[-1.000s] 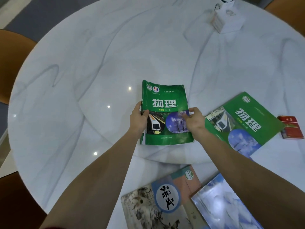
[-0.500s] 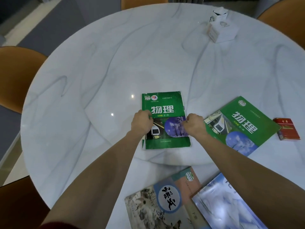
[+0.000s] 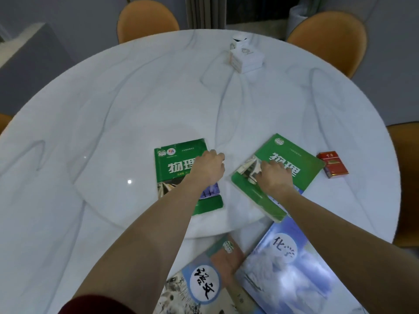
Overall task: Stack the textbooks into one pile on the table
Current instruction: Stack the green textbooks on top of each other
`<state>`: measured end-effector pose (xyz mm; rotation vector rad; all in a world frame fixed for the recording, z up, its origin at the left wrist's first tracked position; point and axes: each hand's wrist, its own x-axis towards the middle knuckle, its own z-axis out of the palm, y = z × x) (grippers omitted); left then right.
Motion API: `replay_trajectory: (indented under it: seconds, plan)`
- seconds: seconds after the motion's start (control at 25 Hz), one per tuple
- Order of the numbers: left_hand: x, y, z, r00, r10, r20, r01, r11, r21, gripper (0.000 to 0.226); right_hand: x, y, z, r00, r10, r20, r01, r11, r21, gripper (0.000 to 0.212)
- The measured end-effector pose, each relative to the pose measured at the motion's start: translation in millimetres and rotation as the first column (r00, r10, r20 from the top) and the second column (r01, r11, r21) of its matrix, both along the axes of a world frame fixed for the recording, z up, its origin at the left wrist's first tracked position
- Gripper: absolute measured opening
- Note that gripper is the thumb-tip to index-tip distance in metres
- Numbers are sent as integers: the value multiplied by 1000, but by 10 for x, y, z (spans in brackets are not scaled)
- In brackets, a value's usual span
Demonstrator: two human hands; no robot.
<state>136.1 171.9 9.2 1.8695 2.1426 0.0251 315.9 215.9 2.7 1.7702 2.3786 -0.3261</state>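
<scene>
Two green physics textbooks lie flat mid-table. The left green textbook (image 3: 179, 168) is partly under my left forearm. My left hand (image 3: 209, 167) hovers over its right edge, fingers loosely curled, nothing in it. My right hand (image 3: 273, 176) rests palm-down on the cover of the right green textbook (image 3: 301, 168), which lies at an angle; I see no grip on it. At the near edge lie a Chinese textbook (image 3: 204, 284) with an ink painting and a blue chemistry textbook (image 3: 288, 270), side by side and touching.
A red cigarette pack (image 3: 332, 164) lies just right of the right green textbook. A white tissue box (image 3: 246, 55) stands at the far side of the round white marble table (image 3: 90, 123). Orange chairs (image 3: 328, 39) ring the table.
Both hands have let go of the left green textbook. My right hand has moved right onto the other green textbook, and my left hand has shifted to the first textbook's right edge. The view has tilted up.
</scene>
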Motion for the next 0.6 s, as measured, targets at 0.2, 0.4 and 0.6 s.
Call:
replay_trajectory:
  seconds: [0.2,0.4,0.6]
  plan:
    - [437,330,-148,996,-87,-22,87,996,-18,37,610,105,-188,984,-177,-17,177,984,-10,36]
    - [729,547,-354,997,-54,55,55,998,-27,41,1020,66,-390,947,-317,-57,315,948,-32,42]
    - [912,643,-498,988,109,114,-98,991,-94,42,1089,39,-544,732,-592,-337,535,806,-252,46]
